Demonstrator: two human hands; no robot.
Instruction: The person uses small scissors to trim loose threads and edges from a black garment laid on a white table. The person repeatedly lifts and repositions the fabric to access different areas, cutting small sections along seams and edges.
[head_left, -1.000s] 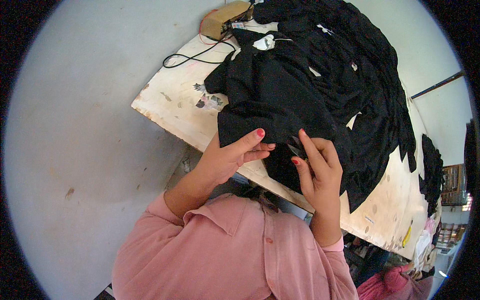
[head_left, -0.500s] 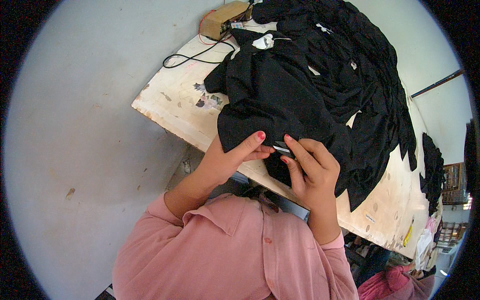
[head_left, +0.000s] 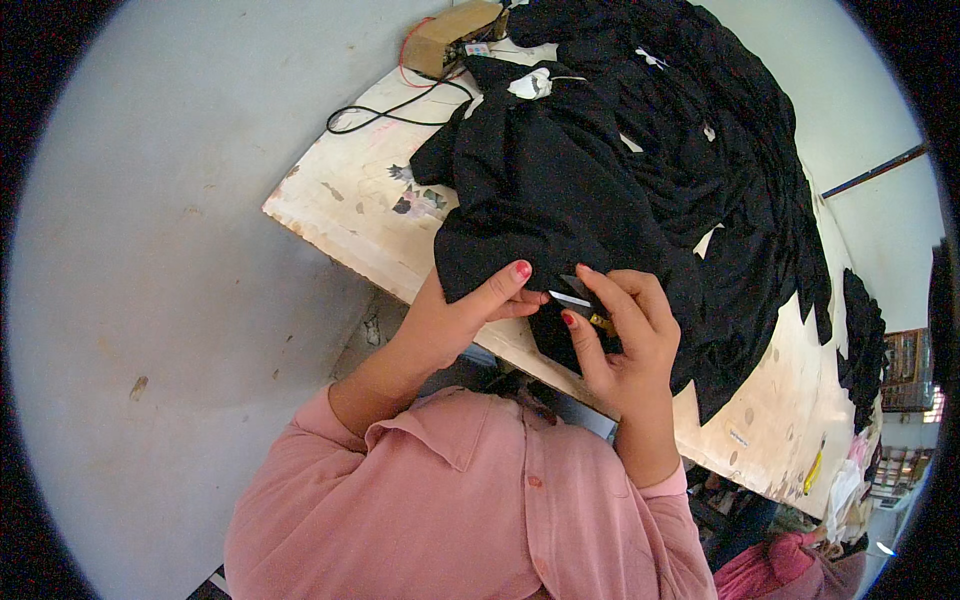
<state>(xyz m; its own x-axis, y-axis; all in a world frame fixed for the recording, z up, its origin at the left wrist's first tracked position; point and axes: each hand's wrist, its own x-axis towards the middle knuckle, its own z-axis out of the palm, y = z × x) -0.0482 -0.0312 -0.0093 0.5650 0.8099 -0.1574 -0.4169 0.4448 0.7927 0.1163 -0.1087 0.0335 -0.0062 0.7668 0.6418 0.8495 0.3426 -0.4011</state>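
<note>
Much black cloth (head_left: 540, 190) — matte, softly rumpled.

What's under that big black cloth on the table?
The pale tabletop shows past some edges of the black cloth; anything else underneath is covered, so I can't tell.

Pale desk (head_left: 345, 225) bare at left corner; hand could pass there, short of looped black cable (head_left: 385, 120) and brown box (head_left: 445, 40) beyond. Middle blocked by heaped black fabric (head_left: 560, 180), running to far side. Between left fingers (head_left: 512, 308) and right fingers (head_left: 622, 302), thread snips (head_left: 572, 299) fill narrow gap. Right front strip open, up to yellow object (head_left: 813, 472).
</note>
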